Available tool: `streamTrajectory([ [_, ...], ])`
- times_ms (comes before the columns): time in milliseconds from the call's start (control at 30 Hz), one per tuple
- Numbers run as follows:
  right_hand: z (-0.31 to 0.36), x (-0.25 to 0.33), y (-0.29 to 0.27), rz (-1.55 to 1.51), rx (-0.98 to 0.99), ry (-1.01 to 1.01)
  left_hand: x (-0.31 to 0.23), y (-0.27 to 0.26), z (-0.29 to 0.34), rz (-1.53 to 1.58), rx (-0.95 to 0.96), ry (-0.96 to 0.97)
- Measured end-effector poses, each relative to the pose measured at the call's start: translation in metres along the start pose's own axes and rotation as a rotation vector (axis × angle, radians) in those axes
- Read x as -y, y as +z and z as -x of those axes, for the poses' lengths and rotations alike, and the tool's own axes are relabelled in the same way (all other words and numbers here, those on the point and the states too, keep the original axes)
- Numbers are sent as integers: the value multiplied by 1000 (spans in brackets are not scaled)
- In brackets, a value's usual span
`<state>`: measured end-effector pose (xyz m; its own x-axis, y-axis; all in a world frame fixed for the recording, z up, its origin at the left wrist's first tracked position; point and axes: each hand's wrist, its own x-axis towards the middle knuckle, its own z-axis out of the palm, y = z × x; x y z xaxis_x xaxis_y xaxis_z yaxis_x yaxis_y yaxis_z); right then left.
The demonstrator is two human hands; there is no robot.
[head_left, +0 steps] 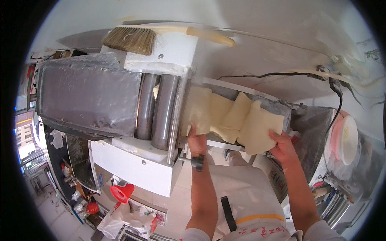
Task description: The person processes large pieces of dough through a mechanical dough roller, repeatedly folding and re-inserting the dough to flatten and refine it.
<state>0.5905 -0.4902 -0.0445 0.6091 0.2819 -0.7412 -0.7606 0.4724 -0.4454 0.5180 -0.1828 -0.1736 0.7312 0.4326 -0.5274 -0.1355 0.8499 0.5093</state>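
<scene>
A pale sheet of dough (227, 116) lies in loose folds on the grey tray (277, 107) to the right of a dough roller machine (132, 164). Its left end reaches the machine's edge beside the two steel rollers (165, 112). My left hand (197, 142) is closed on the near left edge of the dough, thumb on top and fingers mostly hidden. At the right end, my right hand (282, 146) pinches the dough's corner between thumb and fingers. A bit of dough shows between the rollers.
A brush with a wooden handle (130, 39) rests on top of the machine at the back. A black knob (198, 162) sits by my left wrist. Black cables (277, 74) run along the wall. A pink and white round container (346, 139) stands far right. A red bucket (122, 193) is below left.
</scene>
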Motion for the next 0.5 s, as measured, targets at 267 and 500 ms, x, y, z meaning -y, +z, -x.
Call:
streamTrajectory([
  [267,-4,-6,0,-15,21,63,26,-30,10,-639,-116,54],
  [500,-5,-1,10,-47,75,118,36,-6,48,-544,-24,-61],
])
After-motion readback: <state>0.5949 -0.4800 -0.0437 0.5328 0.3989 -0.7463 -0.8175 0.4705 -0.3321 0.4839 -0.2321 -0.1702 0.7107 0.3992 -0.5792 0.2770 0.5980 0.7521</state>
